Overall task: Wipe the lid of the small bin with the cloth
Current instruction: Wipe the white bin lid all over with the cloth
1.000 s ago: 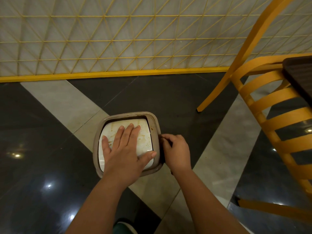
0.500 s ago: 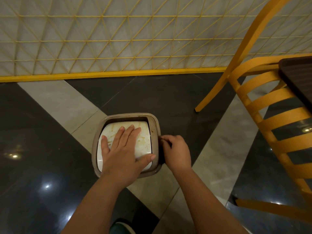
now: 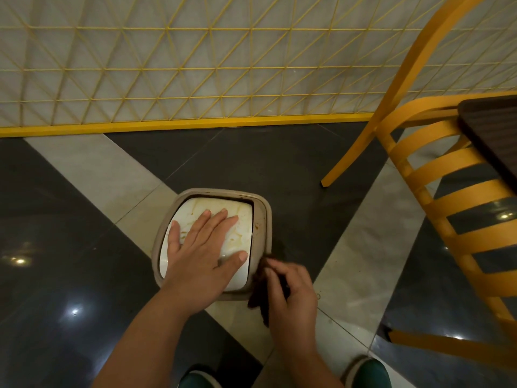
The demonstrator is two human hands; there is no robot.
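Fingers (image 3: 215,219) of my left hand (image 3: 201,253) lie straight and flat on the small bin's white lid (image 3: 243,219), pinning the swing flap so it cannot tip; my right hand (image 3: 288,292) curls round the dark cloth (image 3: 258,292) at the lid's 4 o'clock corner — on the tan rim (image 3: 267,219), probably where wiping proceeds — stains remain toward 12 o'clock

A pale wall (image 3: 195,51) crossed by a yellow triangular lattice (image 3: 179,69) spans 10 to 1 o'clock, with a yellow skirting strip (image 3: 181,125) at its foot. The glossy floor (image 3: 56,247) mixes dark tiles and pale diagonal bands, with light glints at 8 o'clock. A yellow slatted chair (image 3: 447,191) and a dark tabletop (image 3: 495,135) stand at 3 o'clock.
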